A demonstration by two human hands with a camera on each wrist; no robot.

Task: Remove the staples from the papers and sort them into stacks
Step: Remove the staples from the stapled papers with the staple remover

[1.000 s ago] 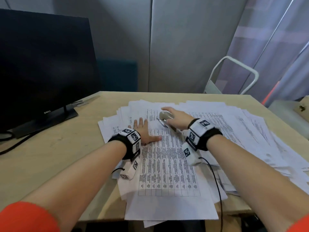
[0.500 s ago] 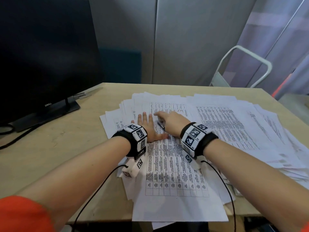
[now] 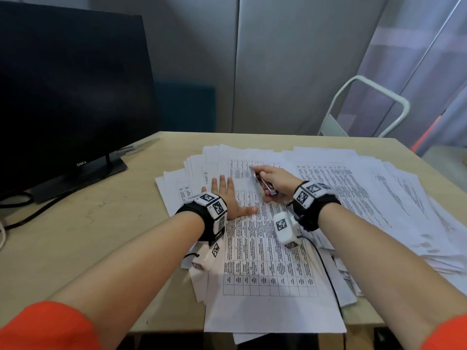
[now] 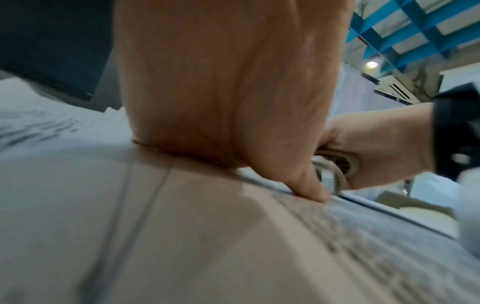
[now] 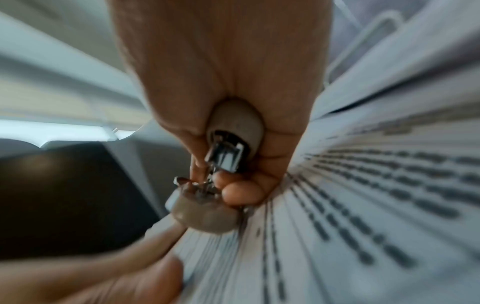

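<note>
A loose spread of printed white papers (image 3: 328, 188) covers the middle and right of the desk, with a table-printed sheet (image 3: 265, 253) on top in front of me. My left hand (image 3: 227, 195) lies flat on that sheet, fingers straight, thumb (image 4: 309, 185) pressing the paper. My right hand (image 3: 273, 183) grips a grey staple remover (image 5: 233, 127) with metal claws (image 5: 223, 158), its tip (image 3: 255, 173) low over the upper part of the sheet. No staple is visible.
A black monitor (image 3: 70, 97) on its stand (image 3: 83, 175) fills the left side of the beige desk (image 3: 75, 236), with cables (image 3: 25, 208) at its base. A white chair frame (image 3: 366, 107) stands behind the desk's right corner. Papers overhang the near edge.
The staple remover was visible as a grey body a second ago; my right hand has turned and drawn slightly nearer, gripping it claw-forward. The left hand stays flat on the sheet.
</note>
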